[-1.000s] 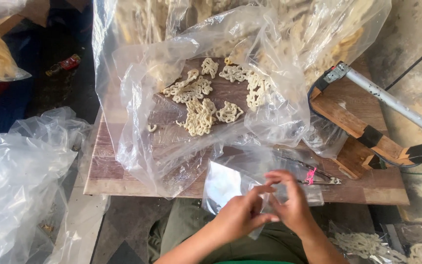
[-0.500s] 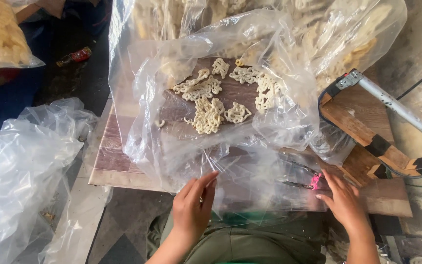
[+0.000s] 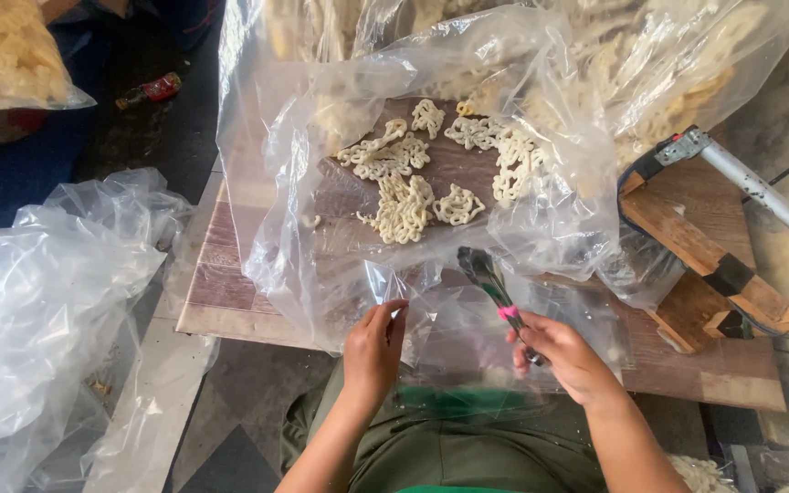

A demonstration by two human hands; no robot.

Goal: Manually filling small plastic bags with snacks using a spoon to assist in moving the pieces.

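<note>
From the head camera, looking down, the right hand is wrapped around a pair of tongs. The fingers are curled tight on the handle end, where there is a bit of pink band. The tongs are long and thin. They point up and to the left, away from the person, and their dark tip is blurry, so I cannot tell if the tip is pinched together or a little apart. The tip aims at the pale curly crackers, which lie further up on the wooden table inside a big clear plastic sheet. The crackers are well apart from the tip.

The left hand is at the near edge of the table. Its fingers pinch the edge of a small clear bag that lies flat between the two hands. The left hand holds the bag's left side; the right hand is over its right side.

The right hand is the one nearer the crackers. Its wrist is bent up and its arm comes in from the lower right. A wooden stand with a metal bar sits to the right.
</note>
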